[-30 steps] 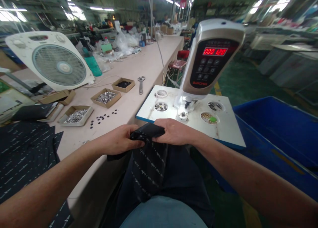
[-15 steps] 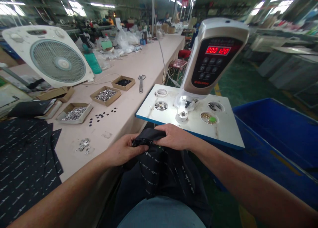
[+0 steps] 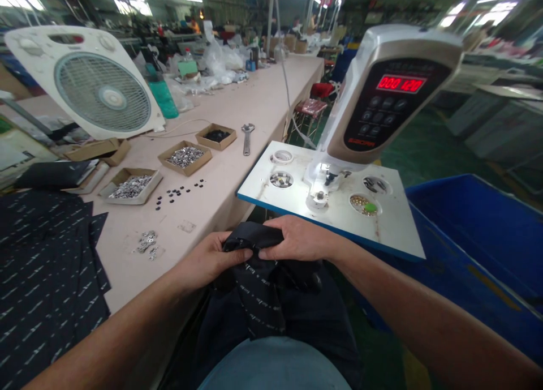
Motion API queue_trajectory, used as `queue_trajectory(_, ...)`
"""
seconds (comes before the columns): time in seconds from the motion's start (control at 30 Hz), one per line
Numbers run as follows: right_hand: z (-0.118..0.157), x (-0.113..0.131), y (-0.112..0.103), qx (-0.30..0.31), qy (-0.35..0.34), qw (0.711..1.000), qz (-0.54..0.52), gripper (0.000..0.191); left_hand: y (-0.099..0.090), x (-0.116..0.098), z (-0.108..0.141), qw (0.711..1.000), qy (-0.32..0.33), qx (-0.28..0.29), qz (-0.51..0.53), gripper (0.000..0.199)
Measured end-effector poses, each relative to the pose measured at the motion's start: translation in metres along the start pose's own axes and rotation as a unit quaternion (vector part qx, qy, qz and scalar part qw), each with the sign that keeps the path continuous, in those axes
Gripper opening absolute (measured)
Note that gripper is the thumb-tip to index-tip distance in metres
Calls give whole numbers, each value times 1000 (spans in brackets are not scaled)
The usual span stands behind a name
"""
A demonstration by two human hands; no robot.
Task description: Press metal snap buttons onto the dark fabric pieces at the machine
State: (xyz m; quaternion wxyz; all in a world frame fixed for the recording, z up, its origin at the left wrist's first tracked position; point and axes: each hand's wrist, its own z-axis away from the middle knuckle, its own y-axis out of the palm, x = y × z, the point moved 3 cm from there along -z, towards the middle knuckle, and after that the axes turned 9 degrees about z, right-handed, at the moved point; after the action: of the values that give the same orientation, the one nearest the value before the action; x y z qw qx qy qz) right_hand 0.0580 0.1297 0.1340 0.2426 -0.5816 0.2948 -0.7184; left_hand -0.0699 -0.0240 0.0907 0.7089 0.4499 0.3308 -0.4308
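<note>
A dark fabric piece (image 3: 259,299) printed with rows of small white lettering hangs over my lap, its upper edge bunched between both hands. My left hand (image 3: 214,258) is closed on the cloth, thumb on top and fingers hidden beneath. Close beside it, my right hand (image 3: 297,238) pinches the same cloth, the two thumb tips nearly meeting. Just beyond the hands stands a snap-fastening machine (image 3: 382,107) with a red digital display. Its lower die (image 3: 318,199) sits on a white board (image 3: 271,196) with round wells holding small metal parts.
On the long table (image 3: 220,192) to the left are cardboard boxes of metal fasteners (image 3: 185,156), loose black snap parts (image 3: 178,192), an adjustable wrench (image 3: 247,139) and a white box fan (image 3: 104,90). More printed dark cloth (image 3: 46,277) lies at left. A blue bin (image 3: 479,226) stands at right.
My right hand has shifted slightly, its thumb now lower and closer to the left thumb. The cloth is more gathered on the right. The view has turned a little.
</note>
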Motion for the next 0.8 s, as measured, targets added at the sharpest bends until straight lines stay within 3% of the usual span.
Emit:
queue_trajectory(0.13,-4,2,1,34,19,999,1,12,-1,3,3,999,11,-16,48,30)
queue_trajectory(0.33,-10,-4,10,64,58,993,-80,17,-5,10,3,995,-9,-39,94,30)
queue_trajectory(0.57,-19,-3,19,79,75,989,-99,22,-16,15,4,999,-32,-35,24,29)
queue_trajectory(0.8,-25,16,15,110,40,993,-29,29,-23,21,10,992,88,-66,-68,20)
